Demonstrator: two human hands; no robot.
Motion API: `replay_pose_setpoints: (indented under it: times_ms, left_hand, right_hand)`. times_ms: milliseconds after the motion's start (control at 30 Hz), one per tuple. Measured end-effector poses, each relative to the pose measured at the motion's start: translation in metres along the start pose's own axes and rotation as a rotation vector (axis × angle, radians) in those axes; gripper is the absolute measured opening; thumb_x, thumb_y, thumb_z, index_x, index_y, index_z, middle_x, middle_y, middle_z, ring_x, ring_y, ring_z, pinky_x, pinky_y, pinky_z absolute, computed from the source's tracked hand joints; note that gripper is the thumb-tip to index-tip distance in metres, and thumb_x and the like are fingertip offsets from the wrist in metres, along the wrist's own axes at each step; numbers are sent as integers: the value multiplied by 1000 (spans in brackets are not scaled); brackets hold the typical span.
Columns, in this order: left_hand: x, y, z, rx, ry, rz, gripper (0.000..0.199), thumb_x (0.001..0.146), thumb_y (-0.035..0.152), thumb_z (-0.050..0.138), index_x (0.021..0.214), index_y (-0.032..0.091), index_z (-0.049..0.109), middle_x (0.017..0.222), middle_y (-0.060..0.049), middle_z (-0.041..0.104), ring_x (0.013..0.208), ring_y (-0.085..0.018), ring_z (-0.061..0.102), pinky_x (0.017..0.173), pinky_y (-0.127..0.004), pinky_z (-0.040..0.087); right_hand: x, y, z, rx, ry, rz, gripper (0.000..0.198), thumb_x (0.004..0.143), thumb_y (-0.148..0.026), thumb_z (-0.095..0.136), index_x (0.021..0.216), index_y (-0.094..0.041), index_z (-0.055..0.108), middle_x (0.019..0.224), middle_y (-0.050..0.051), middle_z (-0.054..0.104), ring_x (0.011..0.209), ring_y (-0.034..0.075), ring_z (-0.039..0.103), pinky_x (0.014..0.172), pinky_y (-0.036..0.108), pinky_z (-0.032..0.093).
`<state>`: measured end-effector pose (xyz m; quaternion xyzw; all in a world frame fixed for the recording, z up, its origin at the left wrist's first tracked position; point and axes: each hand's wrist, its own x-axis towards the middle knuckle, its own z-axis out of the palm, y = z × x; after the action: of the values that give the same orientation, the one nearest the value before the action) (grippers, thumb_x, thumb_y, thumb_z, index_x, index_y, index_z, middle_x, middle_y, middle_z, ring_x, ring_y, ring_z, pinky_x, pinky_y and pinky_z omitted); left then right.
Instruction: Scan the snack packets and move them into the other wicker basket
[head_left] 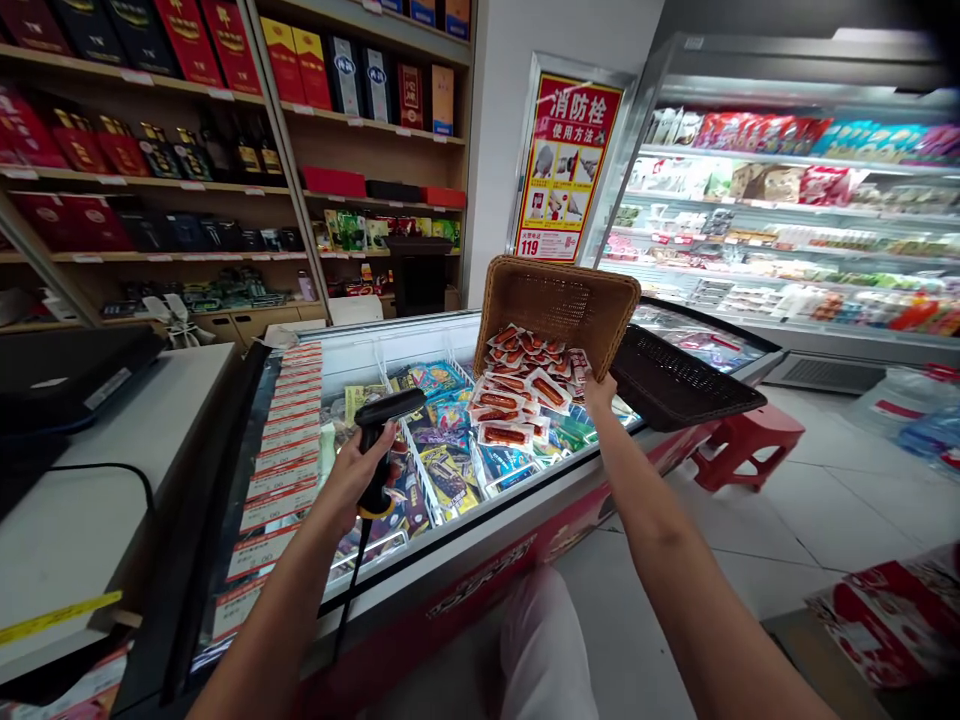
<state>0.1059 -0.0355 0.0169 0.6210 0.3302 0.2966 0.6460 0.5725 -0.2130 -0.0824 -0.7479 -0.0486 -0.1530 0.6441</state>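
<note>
My left hand (361,462) is wrapped round the handle of a black barcode scanner (388,407), whose cord hangs down over the freezer's front edge. With my right hand (599,389) I grip the near right rim of a brown wicker basket (559,300), which is tipped toward me. Packaged sausages (529,347) fill its lower part. Several more sausage packs (501,402) lie in a heap just below the basket's lip. Underneath stands a chest freezer (480,545) with colourful ice cream packets (450,475) inside, split by white wire dividers.
A dark woven tray (682,375) rests at the freezer's right end, above a red plastic stool (754,445). To the left is a counter (172,420) with a black device. Shelves of boxed bottles (345,80) and a refrigerated display (780,210) stand behind. A red-and-white carton (892,620) sits at lower right.
</note>
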Motion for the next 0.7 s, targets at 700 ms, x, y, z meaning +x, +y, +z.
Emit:
replay_pose_setpoints:
  times_ms: [700]
  left_hand:
    - [31, -55, 131, -382, -219, -274, 80, 51, 73, 98, 110, 25, 71, 110, -6, 72, 98, -23, 70, 71, -36, 66]
  right_hand:
    - [-98, -37, 61, 86, 126, 87, 49, 93, -33, 47, 128, -13, 75, 114, 14, 79, 100, 28, 72, 93, 40, 55]
